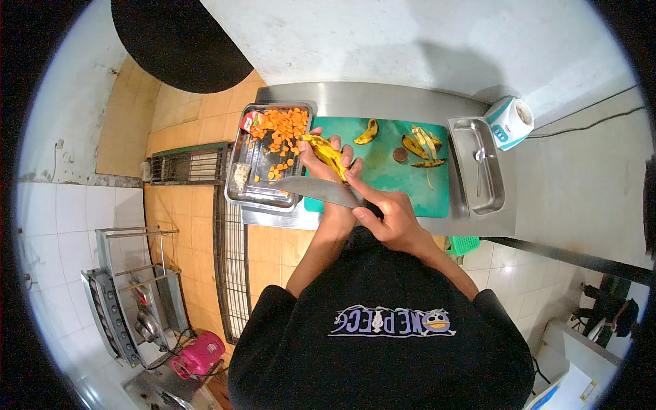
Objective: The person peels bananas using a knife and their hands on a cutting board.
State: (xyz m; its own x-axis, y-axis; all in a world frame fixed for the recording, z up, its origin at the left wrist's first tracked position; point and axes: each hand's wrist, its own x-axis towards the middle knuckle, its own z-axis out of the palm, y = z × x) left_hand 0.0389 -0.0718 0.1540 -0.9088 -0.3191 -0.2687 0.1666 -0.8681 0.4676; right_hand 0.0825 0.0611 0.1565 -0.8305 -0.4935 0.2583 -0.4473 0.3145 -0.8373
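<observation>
My left hand [331, 158] holds a yellow banana with dark patches [326, 153] above the left part of the green cutting board [403, 191]. In my right hand [389, 215] is a wide-bladed knife [318, 189], its blade pointing left just below the banana. The fingertips of my right hand reach the banana's lower right end. On the board lie another banana [367, 132], several peel pieces [424, 140] and a small round brown item [400, 154]. The knife's handle is hidden in my right hand.
A metal tray [236, 195] with orange carrot pieces [283, 126] stands left of the board. To the right are a metal basin [502, 198] with a spoon [480, 164] inside and a paper roll [511, 123]. A green basket [465, 244] is below the counter edge.
</observation>
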